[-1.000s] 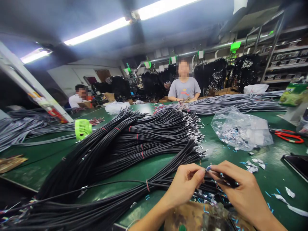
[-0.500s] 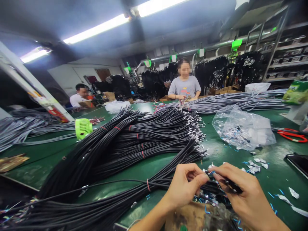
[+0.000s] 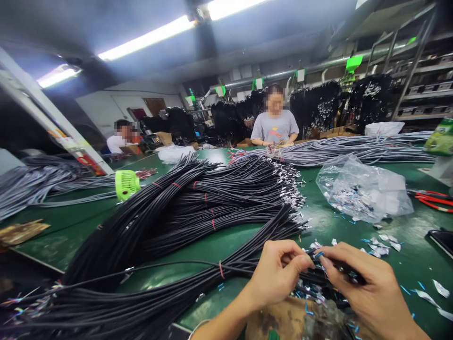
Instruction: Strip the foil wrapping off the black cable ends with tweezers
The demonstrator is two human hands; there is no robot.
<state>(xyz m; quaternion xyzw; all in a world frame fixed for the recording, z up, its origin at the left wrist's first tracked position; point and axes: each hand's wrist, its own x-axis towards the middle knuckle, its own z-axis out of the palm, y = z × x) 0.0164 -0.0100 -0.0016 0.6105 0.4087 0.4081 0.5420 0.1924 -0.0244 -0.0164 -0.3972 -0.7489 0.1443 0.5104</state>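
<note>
Green and broad, the surface (image 3: 219,245) fills a workshop lit by long ceiling tubes, with racks of hanging black cable along the far wall. Across it lies a great heap of black cables (image 3: 198,208), banded here and there with red ties, their stripped ends fanned out toward the right. Near the lower edge the left hand (image 3: 274,276) and the right hand (image 3: 368,288) meet over the end of one black cable (image 3: 339,271). The left fingers (image 3: 300,261) are pinched shut on a small blue-tipped piece at the cable's tip, thumb against forefinger; the right fingers (image 3: 327,257) are closed around the cable just beside them, the two hands almost touching. Under the hands are scattered blue and white scraps (image 3: 311,290) and a worn brown board (image 3: 283,321). To the right lies a clear plastic bag (image 3: 364,189) holding small pieces, with red-handled scissors (image 3: 432,198) beyond it and a dark phone (image 3: 442,238) at the edge. A green fan (image 3: 126,184) sits left of the heap. Grey cables (image 3: 354,148) stretch along the far side, where a person in a grey shirt (image 3: 275,125) sits; another person (image 3: 122,137) sits further left.
</note>
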